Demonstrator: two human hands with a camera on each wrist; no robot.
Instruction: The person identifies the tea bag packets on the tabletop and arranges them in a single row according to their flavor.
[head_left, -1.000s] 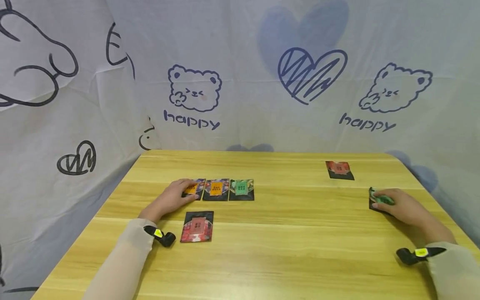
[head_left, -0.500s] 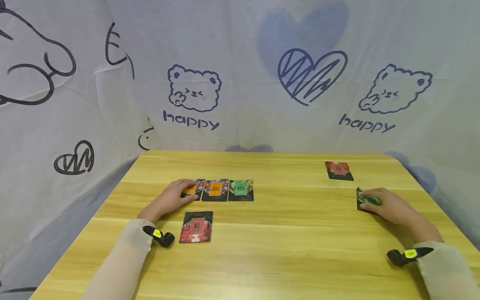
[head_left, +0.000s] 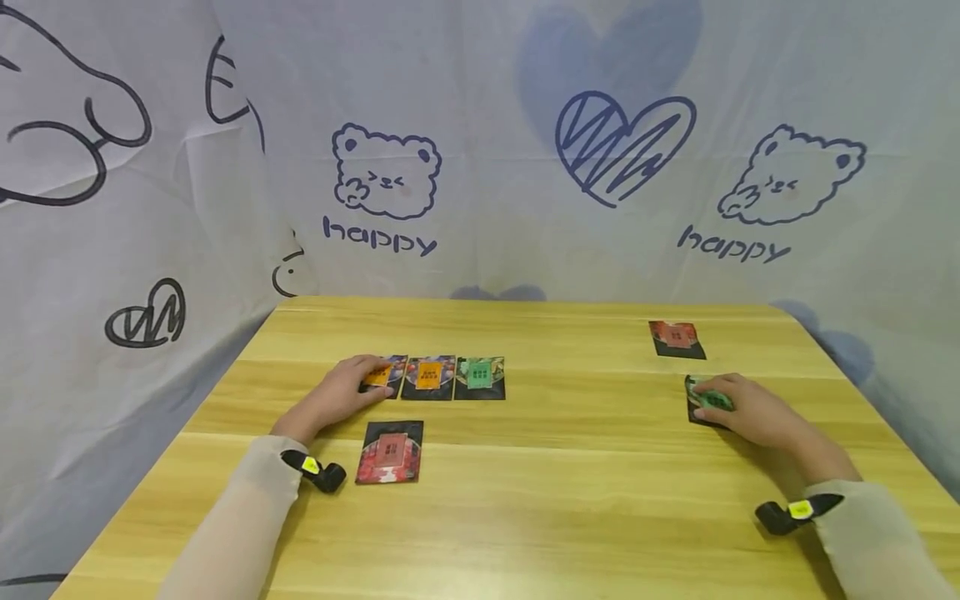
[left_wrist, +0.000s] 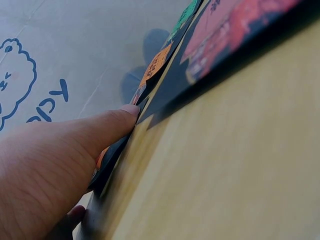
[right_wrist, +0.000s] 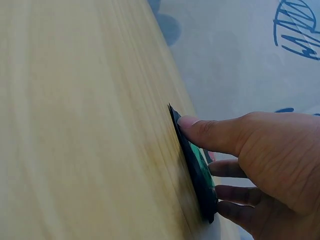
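My left hand [head_left: 358, 390] lies flat on the table with its fingers on the leftmost orange card [head_left: 386, 377] of a row of three; an orange card [head_left: 428, 377] and a green card [head_left: 479, 377] follow to the right. In the left wrist view the thumb [left_wrist: 122, 117] touches that card's dark edge [left_wrist: 112, 160]. My right hand [head_left: 731, 404] presses straight fingers on a green card [head_left: 696, 413] at the right. The right wrist view shows the thumb [right_wrist: 190, 124] at the green card's edge [right_wrist: 199, 165] and the other fingers on top.
A red card [head_left: 390, 452] lies alone in front of the row, close to my left wrist. Another red card [head_left: 677, 339] sits at the far right of the wooden table [head_left: 570, 500]. A printed white cloth hangs behind and to the left.
My right hand has slid the green card leftward across the table, away from the right edge. The left hand stays on the orange card.
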